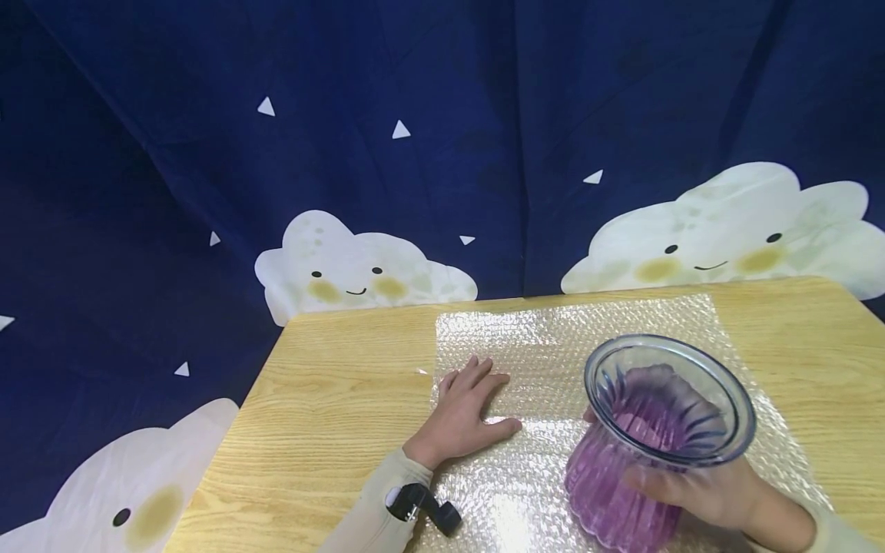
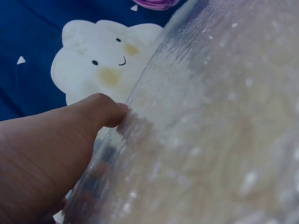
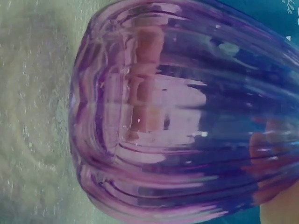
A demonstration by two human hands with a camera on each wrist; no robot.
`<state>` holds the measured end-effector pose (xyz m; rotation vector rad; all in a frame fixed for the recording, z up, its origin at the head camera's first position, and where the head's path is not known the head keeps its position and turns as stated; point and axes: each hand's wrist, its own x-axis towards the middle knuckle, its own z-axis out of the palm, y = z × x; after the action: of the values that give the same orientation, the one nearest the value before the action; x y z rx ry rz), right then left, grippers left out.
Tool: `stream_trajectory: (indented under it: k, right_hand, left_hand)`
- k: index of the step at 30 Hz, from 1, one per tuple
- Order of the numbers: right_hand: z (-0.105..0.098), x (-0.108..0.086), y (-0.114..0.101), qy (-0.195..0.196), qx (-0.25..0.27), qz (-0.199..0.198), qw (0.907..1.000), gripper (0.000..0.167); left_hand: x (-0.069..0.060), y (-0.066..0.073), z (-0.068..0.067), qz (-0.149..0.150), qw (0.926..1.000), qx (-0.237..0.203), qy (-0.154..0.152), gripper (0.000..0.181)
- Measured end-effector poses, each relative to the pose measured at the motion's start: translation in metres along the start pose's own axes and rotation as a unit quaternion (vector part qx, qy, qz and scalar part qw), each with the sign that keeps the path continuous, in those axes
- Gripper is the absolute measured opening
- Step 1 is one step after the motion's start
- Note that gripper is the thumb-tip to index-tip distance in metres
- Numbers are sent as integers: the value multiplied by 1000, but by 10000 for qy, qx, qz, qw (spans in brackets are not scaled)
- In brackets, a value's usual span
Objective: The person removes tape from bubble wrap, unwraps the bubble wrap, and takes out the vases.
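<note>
A ribbed glass vase point(image 1: 622, 491), purple at its body with a bluish flared rim, is held by my right hand point(image 1: 712, 491). The thumb lies across the near side in the head view; the other fingers are mostly hidden behind the glass. The right wrist view shows the vase's scalloped base point(image 3: 103, 112) close up beside the bubble wrap. My left hand point(image 1: 463, 418) rests on the bubble wrap point(image 1: 539, 369) near its left edge, fingers spread. In the left wrist view its thumb point(image 2: 103, 109) touches the wrap.
The clear sheet lies spread across a light wooden table point(image 1: 332, 384). Behind the table hangs a dark blue curtain point(image 1: 415, 177) with smiling clouds and small white triangles. A small black device point(image 1: 422, 507) is strapped on the left wrist.
</note>
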<state>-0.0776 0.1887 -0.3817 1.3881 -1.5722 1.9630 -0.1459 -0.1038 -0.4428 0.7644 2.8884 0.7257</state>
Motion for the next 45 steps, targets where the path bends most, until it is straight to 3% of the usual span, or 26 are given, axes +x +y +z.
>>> stream_trajectory:
  k: [2,7,14,26,39,45]
  right_hand:
    - [-2,2,0,-151,352,-33,9993,78]
    - [-5,6,-3,-216,651,-26,9976,82]
    - [-10,12,-5,-73,295,-202,9993,75]
    - [-21,17,-7,200,-53,-114,9997,70]
    - [-28,21,-8,617,255,-184,9976,68]
    - [-35,22,-6,771,148,-241,9966,68]
  left_hand:
    - [0,0,0,-6,10000,-5,-5,71]
    - [0,0,0,2,10000,22,-2,71]
    - [0,0,0,-8,10000,8,-26,71]
    - [0,-2,1,-7,10000,32,-30,71]
    - [1,-1,1,29,10000,59,6,71]
    - [0,-1,0,17,10000,72,6,71]
